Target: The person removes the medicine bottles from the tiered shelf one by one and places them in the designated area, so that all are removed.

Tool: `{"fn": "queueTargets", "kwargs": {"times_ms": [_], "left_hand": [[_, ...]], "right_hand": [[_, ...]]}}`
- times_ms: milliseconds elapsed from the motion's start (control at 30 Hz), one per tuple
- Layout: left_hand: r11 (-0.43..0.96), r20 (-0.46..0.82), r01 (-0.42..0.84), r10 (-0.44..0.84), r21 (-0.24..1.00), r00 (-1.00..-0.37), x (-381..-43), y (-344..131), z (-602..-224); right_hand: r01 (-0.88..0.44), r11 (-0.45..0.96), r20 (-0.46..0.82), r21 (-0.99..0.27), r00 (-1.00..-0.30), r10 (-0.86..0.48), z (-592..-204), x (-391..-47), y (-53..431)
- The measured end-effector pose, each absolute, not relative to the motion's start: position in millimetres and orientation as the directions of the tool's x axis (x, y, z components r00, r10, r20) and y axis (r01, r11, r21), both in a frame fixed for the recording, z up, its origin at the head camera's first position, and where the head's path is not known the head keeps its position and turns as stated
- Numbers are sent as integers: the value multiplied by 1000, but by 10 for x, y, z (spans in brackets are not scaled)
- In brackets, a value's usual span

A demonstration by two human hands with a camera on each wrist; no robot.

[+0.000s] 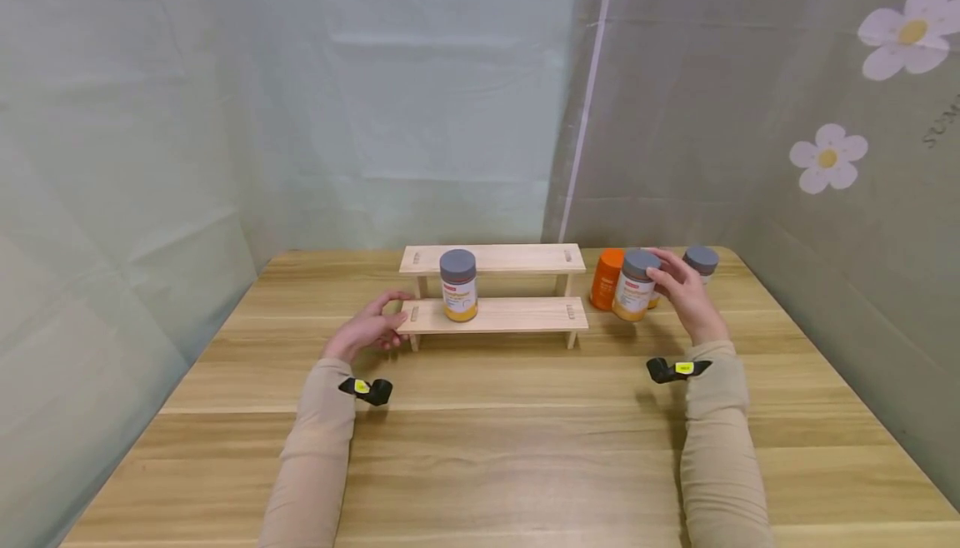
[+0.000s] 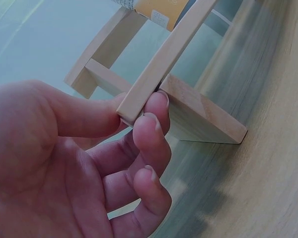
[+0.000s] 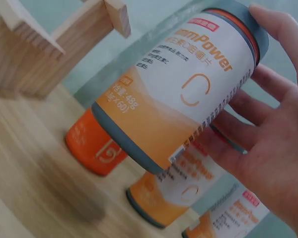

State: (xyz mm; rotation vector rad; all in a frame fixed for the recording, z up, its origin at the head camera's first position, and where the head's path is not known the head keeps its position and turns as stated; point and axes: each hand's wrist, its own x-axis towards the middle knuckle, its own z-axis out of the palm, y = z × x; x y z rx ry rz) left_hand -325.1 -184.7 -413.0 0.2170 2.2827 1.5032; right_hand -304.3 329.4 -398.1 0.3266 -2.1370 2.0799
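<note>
- Head view: two-tier wooden rack, pale timber, standing toward the far side of a wood-grain table.
- Head view: shelf jar, one, grey lid, white and yellow-orange label, upright on the lower shelf, left of its middle.
- Head view: left hand, at the left end of the lower shelf, gripping it.
- Head view: right hand, to the right of the rack, holding one held jar by its upper part, thumb and fingers about the grey lid.
- Head view: orange jar, one, just left of the held jar and partly covered by it; far-right jar, one, grey lid, partly behind the right hand.
- Head view: beige sleeves, two, each with a small black wrist camera; cloth backdrop, with white flowers printed at right.
- Left wrist view: thumb on one face of the shelf's end, forefinger and middle fingertips against the other, pinching it; remaining fingers curled below.
- Right wrist view: one digit on the lid's edge, other fingers bent behind the held jar, which they grip; exact contact hidden.
- Right wrist view: beyond the held jar, the orange jar and two like-labelled jars, the nearer being the middle jar.
</note>
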Motion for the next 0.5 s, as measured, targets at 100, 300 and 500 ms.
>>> {"fn": "queueTargets", "kwargs": {"times_ms": [100,300,500], "left_hand": [[410,-244,-92,336,908,-910,-3241,-1848,-4126],[402,-243,-92,343,911,-907,-3237,-1852,-4129],[391,-245,-101,339,915,-908,-3250,-1853,-4152]], "right_hand": [[-259,30,256,-965,-963,-87,-4036,-3050,3324],[-282,70,268,-957,-950,-161,-4122,-3058,3374],[-285,136,253,-949,-944,-213,-4182,-3052,3416]]}}
